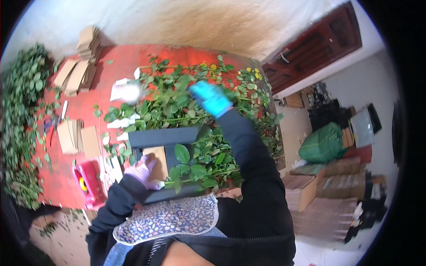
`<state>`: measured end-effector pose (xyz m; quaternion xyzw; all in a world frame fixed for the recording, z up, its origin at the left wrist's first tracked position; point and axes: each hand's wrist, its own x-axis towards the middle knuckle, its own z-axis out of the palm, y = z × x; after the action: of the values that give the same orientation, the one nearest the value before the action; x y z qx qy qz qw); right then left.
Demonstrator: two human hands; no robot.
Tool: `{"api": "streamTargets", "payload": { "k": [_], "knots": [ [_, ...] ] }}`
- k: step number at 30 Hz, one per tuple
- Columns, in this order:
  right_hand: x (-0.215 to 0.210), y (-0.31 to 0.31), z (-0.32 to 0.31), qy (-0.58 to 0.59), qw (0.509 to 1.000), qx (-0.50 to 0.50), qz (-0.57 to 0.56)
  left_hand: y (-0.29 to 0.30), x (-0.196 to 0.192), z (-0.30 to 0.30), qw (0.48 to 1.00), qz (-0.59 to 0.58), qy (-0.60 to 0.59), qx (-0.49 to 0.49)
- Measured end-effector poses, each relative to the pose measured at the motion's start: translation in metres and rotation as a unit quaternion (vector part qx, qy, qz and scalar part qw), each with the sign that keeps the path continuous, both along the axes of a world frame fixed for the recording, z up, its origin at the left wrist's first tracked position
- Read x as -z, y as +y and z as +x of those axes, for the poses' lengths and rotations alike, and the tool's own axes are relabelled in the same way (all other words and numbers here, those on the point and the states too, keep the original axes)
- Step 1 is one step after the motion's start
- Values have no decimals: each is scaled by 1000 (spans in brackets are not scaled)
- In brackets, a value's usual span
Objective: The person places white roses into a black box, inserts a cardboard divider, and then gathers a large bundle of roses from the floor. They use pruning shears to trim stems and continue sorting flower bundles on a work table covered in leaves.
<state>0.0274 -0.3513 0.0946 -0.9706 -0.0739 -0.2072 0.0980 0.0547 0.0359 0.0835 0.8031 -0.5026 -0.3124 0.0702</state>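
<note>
Left hand (142, 172), in a pale lilac glove, lies over the lower left of a brown cardboard piece (158, 159); its fingers are partly spread and slightly bent, with contact apparent, but whether they pinch the card cannot be told; the cardboard piece lies on a dark sheet (164, 137) with raised or folded long edges, close to the wearer's body; leafy stems (198, 170) extend over the right part of that sheet, their leaf ends near the card.

Right hand (211, 98), in a bright blue glove, is positioned farther out, over or among a spread of leafy cuttings (177, 95); it is blurred by motion, so neither the opening of its fingers nor any item in them can be told; small yellow leaves (253, 73) show beyond it to the right.

The desk (122, 57) has a red surface; on its left part stand cardboard stacks, one at the far edge (88, 42), one just nearer (76, 77) and one midway (71, 136); a red-handled tool (51, 135) lies left of the midway stack; a pink dispenser (91, 181) with a yellow core sits at the near edge; a large heap of foliage (22, 97) occupies the far left; to the right of the desk, a green sack (321, 142) rests near cardboard cartons (333, 190), below a dark red door (315, 44).
</note>
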Motion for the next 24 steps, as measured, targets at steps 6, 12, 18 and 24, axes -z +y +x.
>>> {"api": "streamTargets", "payload": {
  "k": [6,12,18,24],
  "knots": [
    [65,8,13,182,981,33,-53,1,1,-3,999,-27,3,26],
    [62,-5,12,178,980,78,-54,-5,2,-2,999,4,43,19],
    [27,-50,-11,-207,915,135,320,-8,-13,-2,999,-10,46,15],
    [-49,-101,-99,-445,575,76,682,-11,-20,-4,999,-19,26,4]
  ]
}}
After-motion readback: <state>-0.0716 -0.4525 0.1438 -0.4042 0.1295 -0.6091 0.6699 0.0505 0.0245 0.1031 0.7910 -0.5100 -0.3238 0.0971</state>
